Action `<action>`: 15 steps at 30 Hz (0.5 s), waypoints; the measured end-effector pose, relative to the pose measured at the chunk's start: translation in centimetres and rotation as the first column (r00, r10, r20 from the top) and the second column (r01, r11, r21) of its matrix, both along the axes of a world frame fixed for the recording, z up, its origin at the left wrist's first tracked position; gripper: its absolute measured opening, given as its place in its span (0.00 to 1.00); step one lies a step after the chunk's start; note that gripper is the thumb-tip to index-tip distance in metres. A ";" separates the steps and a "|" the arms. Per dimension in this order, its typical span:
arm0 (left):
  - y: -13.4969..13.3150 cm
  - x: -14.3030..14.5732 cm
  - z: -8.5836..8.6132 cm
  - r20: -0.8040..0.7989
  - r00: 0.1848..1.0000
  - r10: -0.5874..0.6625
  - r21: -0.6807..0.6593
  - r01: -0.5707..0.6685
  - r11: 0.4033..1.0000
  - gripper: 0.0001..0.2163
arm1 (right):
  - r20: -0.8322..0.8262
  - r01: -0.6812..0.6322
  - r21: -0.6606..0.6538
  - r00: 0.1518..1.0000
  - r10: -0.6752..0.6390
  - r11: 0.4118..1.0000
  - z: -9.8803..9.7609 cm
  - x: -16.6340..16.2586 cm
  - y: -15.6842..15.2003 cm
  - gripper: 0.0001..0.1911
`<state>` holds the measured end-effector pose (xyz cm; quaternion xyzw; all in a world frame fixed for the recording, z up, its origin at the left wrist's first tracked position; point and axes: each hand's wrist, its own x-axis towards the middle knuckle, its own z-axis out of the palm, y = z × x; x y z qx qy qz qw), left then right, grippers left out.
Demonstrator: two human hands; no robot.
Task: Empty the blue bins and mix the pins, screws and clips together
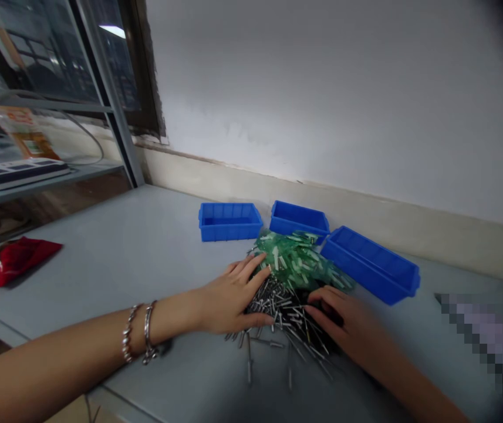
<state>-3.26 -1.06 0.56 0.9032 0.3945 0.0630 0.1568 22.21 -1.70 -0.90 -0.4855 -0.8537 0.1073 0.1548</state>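
Note:
A loose heap of slim silver blind rivets lies on the table, with several strays toward its front. My left hand rests over the heap's left side, fingers spread, fingertips touching the rivets and the edge of a crumpled green plastic bag. That bag lies behind the heap and appears to have pale pieces in it. At the heap's right side, my right hand has its fingers curled and the thumb and forefinger tips close together among the rivets. Whatever is between those fingertips is too small to make out.
Three blue plastic bins stand behind the heap: a left bin, a middle bin and a right bin. A red packet lies at far left, below a metal shelf holding a power strip. A wall rises behind.

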 end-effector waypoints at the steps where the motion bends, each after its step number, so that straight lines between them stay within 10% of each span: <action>1: 0.0 0.0 0.1 -0.004 1.000 -0.002 0.002 0.002 1.000 0.39 | -0.012 0.001 0.010 1.000 -0.001 1.000 0.1 0.0 -0.1 0.08; 15: -0.4 0.1 -0.3 0.028 0.998 0.058 -0.057 -0.056 0.997 0.40 | -0.031 -0.075 -0.040 0.997 0.074 0.996 1.6 -0.4 -1.4 0.11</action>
